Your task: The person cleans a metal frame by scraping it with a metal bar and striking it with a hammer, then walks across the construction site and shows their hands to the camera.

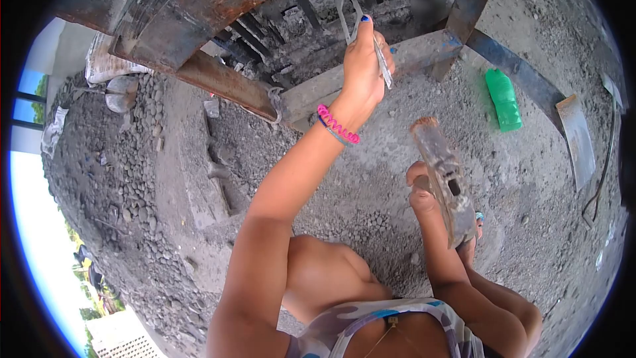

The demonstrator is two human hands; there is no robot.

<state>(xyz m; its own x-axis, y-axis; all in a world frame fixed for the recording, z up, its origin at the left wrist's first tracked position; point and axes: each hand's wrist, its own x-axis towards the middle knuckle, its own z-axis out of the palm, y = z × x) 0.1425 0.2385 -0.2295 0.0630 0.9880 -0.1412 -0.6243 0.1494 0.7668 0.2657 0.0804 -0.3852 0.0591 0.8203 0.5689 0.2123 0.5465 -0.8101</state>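
Note:
My left hand [366,59] reaches forward with fingers closed around a thin, bent strip of grey metal [386,66]. Two narrow lengths of the metal run on beyond my fingers toward dark upright bars [305,6] in a rusty frame. A pink coiled band circles that wrist. Lower and to the right, my right hand [422,189] is closed on a hammer. Its worn, heavy head [442,176], with a hole through it, is raised close to the camera. Most of the hammer's handle is hidden behind the head and my fingers.
A curved rusty metal body [179,10] overhangs the frame, whose dusty front beam [318,96] crosses ahead of me. At right lie a green plastic bottle [503,99], a curved metal band [523,76] and a flat plate [576,142]. Gravel and a wooden board [199,172] are left.

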